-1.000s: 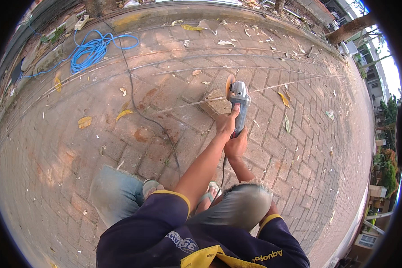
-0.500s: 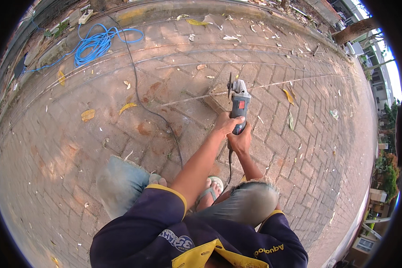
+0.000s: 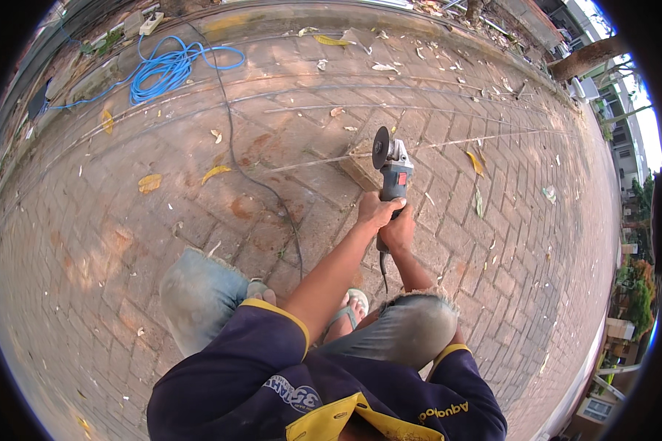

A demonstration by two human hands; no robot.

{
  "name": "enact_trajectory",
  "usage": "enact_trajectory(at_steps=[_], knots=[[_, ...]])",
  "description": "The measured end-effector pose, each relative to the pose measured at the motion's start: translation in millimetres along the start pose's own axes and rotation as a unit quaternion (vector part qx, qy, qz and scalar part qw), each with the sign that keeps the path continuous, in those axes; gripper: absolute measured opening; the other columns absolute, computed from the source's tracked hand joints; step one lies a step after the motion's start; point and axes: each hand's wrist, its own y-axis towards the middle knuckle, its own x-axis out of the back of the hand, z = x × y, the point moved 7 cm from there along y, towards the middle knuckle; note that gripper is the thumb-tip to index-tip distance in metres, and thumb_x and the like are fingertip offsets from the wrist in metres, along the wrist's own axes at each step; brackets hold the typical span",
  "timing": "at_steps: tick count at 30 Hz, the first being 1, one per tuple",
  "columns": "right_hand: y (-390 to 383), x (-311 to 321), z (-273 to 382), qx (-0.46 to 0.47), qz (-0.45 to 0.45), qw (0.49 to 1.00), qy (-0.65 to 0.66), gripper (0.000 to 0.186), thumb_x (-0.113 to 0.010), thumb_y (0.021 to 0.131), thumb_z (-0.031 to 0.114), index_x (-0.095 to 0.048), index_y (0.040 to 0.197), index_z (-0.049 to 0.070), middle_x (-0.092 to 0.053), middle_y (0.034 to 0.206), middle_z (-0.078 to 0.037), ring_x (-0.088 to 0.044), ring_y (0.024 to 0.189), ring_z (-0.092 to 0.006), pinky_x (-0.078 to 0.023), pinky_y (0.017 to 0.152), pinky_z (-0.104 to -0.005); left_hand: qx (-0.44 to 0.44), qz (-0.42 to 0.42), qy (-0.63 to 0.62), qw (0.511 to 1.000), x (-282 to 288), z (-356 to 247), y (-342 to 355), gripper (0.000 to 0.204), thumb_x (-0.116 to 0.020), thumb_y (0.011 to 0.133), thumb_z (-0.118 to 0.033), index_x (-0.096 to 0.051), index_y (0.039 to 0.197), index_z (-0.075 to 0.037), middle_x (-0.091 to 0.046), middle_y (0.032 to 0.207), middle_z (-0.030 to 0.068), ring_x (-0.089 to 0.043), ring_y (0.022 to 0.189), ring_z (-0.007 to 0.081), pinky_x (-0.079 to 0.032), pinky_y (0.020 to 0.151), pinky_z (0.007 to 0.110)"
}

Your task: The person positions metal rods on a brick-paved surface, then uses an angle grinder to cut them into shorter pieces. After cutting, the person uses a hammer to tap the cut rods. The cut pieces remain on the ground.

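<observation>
Both of my hands grip a grey angle grinder with a dark cutting disc at its far end. My left hand is wrapped round the body's left side. Behind it, my right hand closes on the rear of the body. The disc's flat face shows, tilted, just above a thin metal rod. That rod runs across a paving block under the grinder; I cannot tell whether the disc touches it. The grinder's cord hangs down between my legs.
More long thin rods lie on the brick paving beyond. A dark cable crosses at the left. Farther off are a coiled blue cable and a socket block by the kerb. Dry leaves are scattered about. My sandalled foot is close below.
The grinder has rolled in my hands, so its disc has gone from nearly edge-on to showing its flat face. Both hands keep their grip. The view has shifted slightly.
</observation>
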Motion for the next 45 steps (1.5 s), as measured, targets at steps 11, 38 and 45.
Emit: enact_trajectory(at_steps=[11,38,45], knots=[[13.6,15.8,11.7,0.039,0.083,0.994,-0.066,0.065,-0.073,0.063,0.032,-0.054,0.114,-0.003,-0.065,0.103,-0.026,-0.065,0.098,-0.0401,-0.050,0.084,-0.0461,-0.004,0.231,0.712,0.663,115.9,-67.8,45.6,0.030,-0.068,0.079,-0.028,-0.073,0.096,-0.004,-0.071,0.102,0.0178,-0.068,0.099,0.0295,-0.054,0.077,0.040],[16.8,14.4,25.6,0.034,0.184,0.966,-0.180,0.065,-0.074,0.060,0.034,-0.058,0.108,-0.006,-0.065,0.100,-0.026,-0.065,0.096,-0.0373,-0.051,0.083,-0.0438,-0.096,0.138,0.574,0.802,215.1,-18.1,92.1,0.015,-0.063,0.087,-0.012,-0.071,0.087,0.001,-0.066,0.085,0.0260,-0.064,0.086,0.0425,-0.050,0.077,0.049],[15.5,14.7,26.7,0.039,0.185,0.963,-0.193,0.065,-0.073,0.061,0.034,-0.058,0.110,-0.005,-0.065,0.103,-0.025,-0.065,0.097,-0.0366,-0.051,0.084,-0.0434,-0.096,0.137,0.591,0.789,213.2,-15.5,96.1,0.015,-0.064,0.087,-0.012,-0.072,0.092,0.000,-0.067,0.089,0.0257,-0.065,0.088,0.0421,-0.051,0.079,0.048]])
